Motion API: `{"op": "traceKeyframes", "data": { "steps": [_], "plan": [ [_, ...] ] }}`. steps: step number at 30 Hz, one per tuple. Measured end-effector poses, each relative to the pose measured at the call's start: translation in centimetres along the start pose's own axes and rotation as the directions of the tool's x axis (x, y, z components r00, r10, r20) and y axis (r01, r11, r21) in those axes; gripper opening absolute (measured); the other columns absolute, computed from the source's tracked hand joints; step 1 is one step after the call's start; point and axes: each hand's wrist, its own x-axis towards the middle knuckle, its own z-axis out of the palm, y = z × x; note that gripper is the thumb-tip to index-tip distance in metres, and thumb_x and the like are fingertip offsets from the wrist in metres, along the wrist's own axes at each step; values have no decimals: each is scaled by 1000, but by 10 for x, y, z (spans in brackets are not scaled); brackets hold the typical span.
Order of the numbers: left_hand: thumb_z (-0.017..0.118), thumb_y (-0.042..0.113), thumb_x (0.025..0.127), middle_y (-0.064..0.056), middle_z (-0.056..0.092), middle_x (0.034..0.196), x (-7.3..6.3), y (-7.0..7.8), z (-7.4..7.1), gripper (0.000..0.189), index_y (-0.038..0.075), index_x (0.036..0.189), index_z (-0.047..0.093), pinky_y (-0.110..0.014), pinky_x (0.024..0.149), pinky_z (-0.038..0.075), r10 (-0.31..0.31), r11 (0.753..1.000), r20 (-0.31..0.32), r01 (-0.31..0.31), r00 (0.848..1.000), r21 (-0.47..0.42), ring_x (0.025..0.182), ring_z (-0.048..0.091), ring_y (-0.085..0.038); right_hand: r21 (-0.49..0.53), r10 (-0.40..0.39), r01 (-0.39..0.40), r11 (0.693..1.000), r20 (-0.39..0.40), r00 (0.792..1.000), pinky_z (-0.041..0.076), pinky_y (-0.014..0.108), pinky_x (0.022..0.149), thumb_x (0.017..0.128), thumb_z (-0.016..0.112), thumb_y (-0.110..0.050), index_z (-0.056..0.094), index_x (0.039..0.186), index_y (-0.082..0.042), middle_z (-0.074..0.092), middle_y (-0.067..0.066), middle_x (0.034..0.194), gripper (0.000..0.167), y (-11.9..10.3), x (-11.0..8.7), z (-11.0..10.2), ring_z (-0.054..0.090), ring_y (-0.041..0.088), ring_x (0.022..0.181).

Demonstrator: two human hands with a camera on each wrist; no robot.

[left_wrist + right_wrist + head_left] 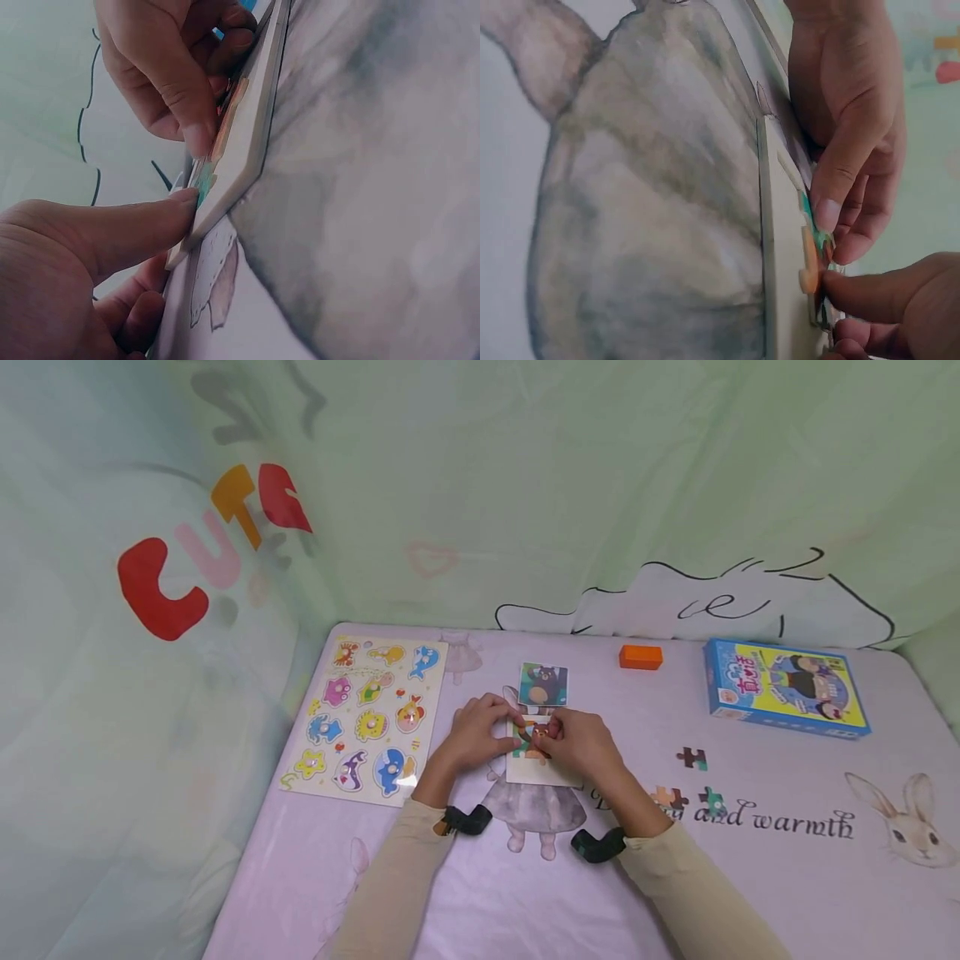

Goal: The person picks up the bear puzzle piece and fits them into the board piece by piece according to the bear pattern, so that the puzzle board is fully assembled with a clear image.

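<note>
Tray (pixel 536 774), pale and wood-like, lies flat mid-worktop (pixel 480 910), partly filled with a brown-and-green bear picture. The left hand's (pixel 474 735) grip holds its left edge, thumb fairly straight; the right hand's (pixel 587 743) grip pinches a brown piece (pixel 539 734) over the picture. Three loose pieces (pixel 692 757), knobbed and notched, lie to the right, brown and teal. Just behind the tray is a square card (pixel 543 685) with a dark bear. At left lies a glossy cream pegboard (pixel 341 720) of bright sea creatures; farther right sit an orange oblong block (pixel 641 657) and a flat blue-and-yellow box (pixel 787 687).

Both wrist views show the tray's thick, squared edge and pieces standing slightly proud, which the head view flattens; only the head view takes in the block, box, card and pegboard.

Smooth lilac-pink cloth covers the worktop, printed with rabbits, a grey skirt and black script. Pale green and bluish curtains (pixel 450 485) hang around it, softly creased, one lettered CUTE in red, pink and orange.
</note>
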Motion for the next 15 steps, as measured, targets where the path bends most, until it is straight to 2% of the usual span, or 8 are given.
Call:
{"op": "traceKeyframes", "data": {
  "steps": [9, 15],
  "plan": [
    [77, 32, 90, 2, 57, 133, 0, 0, 0, 21, 25, 109, 73, -44, 100, 35, 2, 1000, -4, -2, 1000, -7, 122, 49, -22, -28, -41, 43, 999, 59, 997, 36, 29, 55, 84, 81, -34, 62, 90, -11, 54, 4, 72, 31, 2, 1, -3, 51, 20, 69],
    [77, 30, 90, 1, 57, 134, 0, 0, 1, 22, 24, 110, 73, -46, 102, 36, 3, 1000, -5, -3, 1000, -12, 123, 49, -23, 10, -22, 21, 1000, 41, 999, 36, 29, 55, 84, 82, -32, 63, 92, -10, 54, 5, 73, 30, 2, -2, 0, 52, 20, 70]
  ]
}}
